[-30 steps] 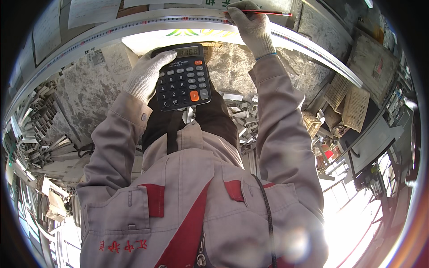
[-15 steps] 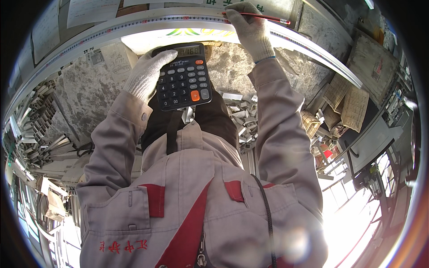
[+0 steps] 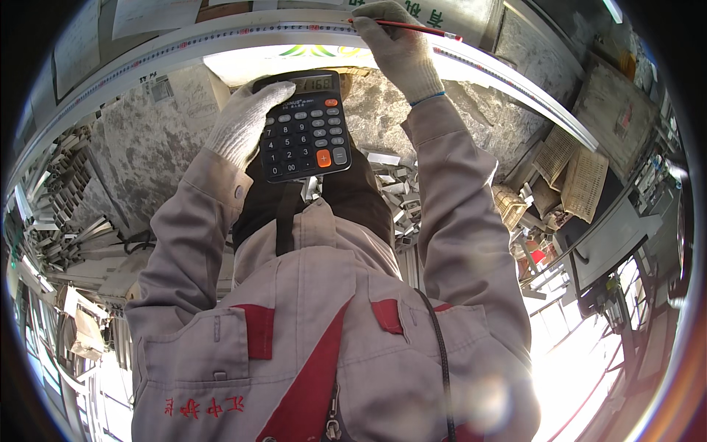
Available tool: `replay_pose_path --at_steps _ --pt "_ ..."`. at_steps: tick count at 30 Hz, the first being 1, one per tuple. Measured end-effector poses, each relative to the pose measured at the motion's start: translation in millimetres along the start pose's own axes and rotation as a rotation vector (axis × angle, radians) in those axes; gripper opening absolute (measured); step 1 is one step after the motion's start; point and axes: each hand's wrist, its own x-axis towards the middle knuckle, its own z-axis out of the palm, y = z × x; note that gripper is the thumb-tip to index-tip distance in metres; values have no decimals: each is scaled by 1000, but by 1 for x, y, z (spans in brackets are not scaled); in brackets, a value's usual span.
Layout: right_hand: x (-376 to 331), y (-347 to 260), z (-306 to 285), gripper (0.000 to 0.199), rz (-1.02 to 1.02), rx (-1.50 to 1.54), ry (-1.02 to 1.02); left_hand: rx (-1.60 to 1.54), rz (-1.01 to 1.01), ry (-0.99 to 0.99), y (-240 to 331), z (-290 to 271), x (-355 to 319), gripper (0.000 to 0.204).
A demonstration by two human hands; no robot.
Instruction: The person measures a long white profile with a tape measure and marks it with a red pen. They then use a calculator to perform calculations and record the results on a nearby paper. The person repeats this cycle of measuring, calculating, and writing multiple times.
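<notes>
- Right hand (image 3: 401, 51): shifted left along the graduated strip (image 3: 276, 29) relative to the earlier frames; grasps a slim red pencil (image 3: 423, 29), its tip end pointing left over the strip.
- Left hand (image 3: 247, 121): grasps the calculator's left edge, thumb beside the display, position nearly unchanged.
- Calculator (image 3: 305, 140): above the person's lap; black rectangular casing, rounded corners, one orange key enlarged.
- Gloves: off-white, ribbed knit.
- Strip: long, narrow, pale, finely marked.
</notes>
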Motion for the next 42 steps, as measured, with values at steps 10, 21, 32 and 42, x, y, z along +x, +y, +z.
replay_pose_path --at_steps 10,21,32,42 --pt "2 -15 0 9 -45 -173 -25 29 14 -12 -9 -9 11 53" --pt "3 -17 2 8 -44 -216 -44 -34 12 -31 -13 -12 14 50" --pt "4 -18 0 8 -58 -217 -64 -61 -6 -58 -10 -8 11 48" --pt "4 -20 0 8 -50 -224 -65 -56 12 -63 -18 -15 18 45"
